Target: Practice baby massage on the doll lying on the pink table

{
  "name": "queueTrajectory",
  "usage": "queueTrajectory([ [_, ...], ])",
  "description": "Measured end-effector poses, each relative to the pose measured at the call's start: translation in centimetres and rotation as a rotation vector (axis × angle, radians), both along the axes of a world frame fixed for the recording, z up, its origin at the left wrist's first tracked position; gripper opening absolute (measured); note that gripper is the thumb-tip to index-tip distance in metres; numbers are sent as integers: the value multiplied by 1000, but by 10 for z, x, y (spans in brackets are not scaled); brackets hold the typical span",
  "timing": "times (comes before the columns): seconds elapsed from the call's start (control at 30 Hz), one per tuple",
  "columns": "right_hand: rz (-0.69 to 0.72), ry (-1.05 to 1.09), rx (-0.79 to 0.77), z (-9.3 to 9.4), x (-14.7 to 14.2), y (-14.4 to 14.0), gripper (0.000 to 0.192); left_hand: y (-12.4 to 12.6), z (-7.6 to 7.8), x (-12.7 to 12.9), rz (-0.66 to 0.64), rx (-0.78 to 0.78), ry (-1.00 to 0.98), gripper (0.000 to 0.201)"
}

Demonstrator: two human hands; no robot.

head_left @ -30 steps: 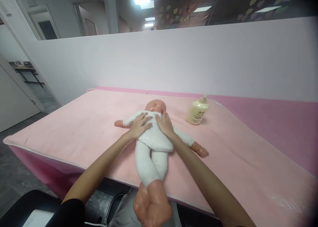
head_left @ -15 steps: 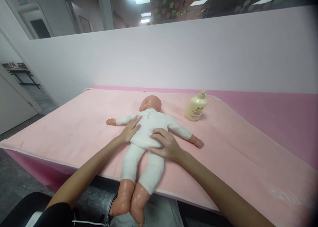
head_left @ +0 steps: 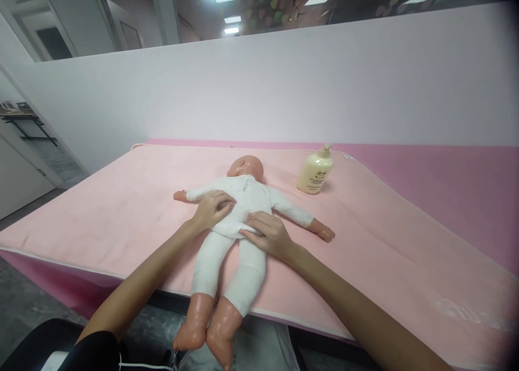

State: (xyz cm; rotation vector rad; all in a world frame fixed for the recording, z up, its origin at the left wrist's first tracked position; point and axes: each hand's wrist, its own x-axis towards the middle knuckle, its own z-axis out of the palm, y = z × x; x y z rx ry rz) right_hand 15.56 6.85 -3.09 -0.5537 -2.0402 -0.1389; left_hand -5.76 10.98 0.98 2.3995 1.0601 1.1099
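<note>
A baby doll in a white cloth outfit lies stretched out on a pink towel, its head at the far end and turned to the side. Its bare feet hang past the towel's front edge. Over the left side of its torso rests my left hand, fingers curled and thumb drawn in, closed on the white shirt. My right hand lies at the lower right of the torso. Its thumb and fingers pinch the hem of the shirt. The fabric inside both grips is mostly hidden.
A pale yellow pump bottle stands on the towel, to the right of the doll's head. Behind the table rises a white partition wall. White cable runs near my lap, at the bottom left.
My left hand's fingers, stretched flat over the doll's side before, are now curled in on the shirt. The right hand keeps its pinch near the hem. The view has shifted slightly.
</note>
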Motion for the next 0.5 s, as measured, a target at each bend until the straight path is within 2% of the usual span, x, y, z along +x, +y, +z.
queueTrajectory([
  [0.1,-3,-4,2,0,0,0,6,-6,-5,2,-47,-15,3,20],
  [0.23,-11,-24,-39,1,0,-2,7,-11,-17,0,-40,-85,-123,37],
  [0.37,-7,-19,-60,1,-1,-2,7,-15,-27,-2,-48,-104,-198,37],
  [0.5,13,-10,-101,3,-1,-4,9,-16,-30,-4,-82,-129,-194,39],
])
